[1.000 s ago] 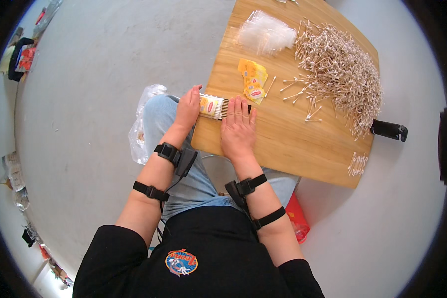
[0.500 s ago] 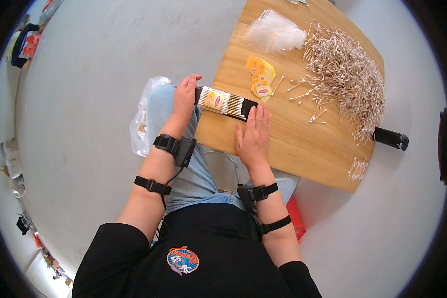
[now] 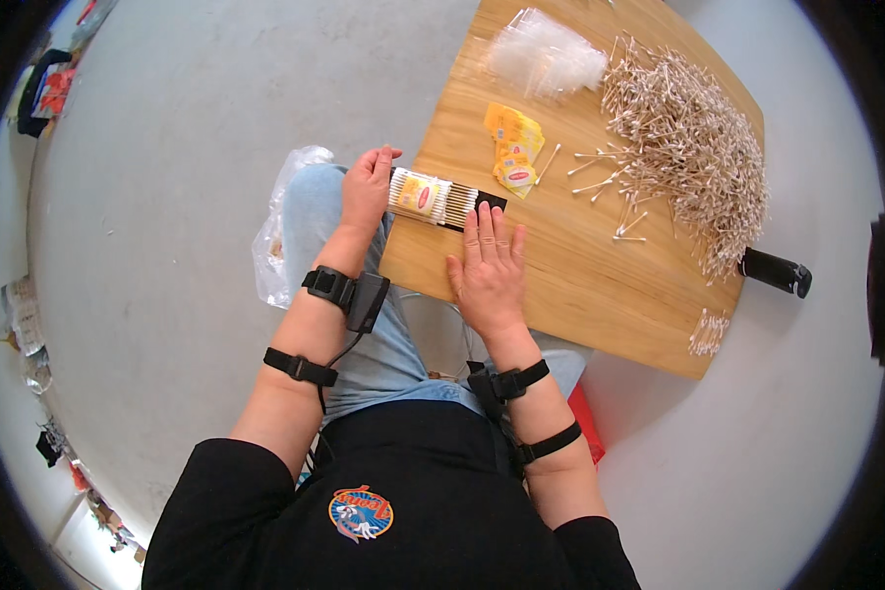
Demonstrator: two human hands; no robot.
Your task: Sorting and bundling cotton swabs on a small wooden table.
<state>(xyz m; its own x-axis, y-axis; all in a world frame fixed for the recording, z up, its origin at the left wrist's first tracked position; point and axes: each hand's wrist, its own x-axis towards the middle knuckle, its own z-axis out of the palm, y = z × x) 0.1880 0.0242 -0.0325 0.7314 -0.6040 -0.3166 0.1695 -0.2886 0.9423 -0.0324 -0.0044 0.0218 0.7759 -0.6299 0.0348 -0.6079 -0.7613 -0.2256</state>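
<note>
The tray [image 3: 494,202] lies at 11 o'clock from the right hand [image 3: 490,275], on the corner of the table [image 3: 570,275], its 9 o'clock end close to the edge. The left hand [image 3: 366,192] is at that end, fingers bent; whether it grips the tray or only braces it, I cannot tell. The right hand is flat and holds nothing, its fingertips at the tray's near side towards 4 o'clock.

A shove towards 9 o'clock could carry the tray past the edge and spill the swabs [image 3: 462,205]. An uneven push from the right fingers could turn swabs askew or make them ride over one another, and a knock could shift the loose-looking card [image 3: 419,194].

The swabs lie side by side across the black tray, white tips along both long sides, brownish sticks between. The yellow-and-white card, with a red mark, covers the middles of those towards 9 o'clock; bare black shows at the 3 o'clock end. The heap [image 3: 683,138] sits between 2 and 3 o'clock from the tray.
</note>
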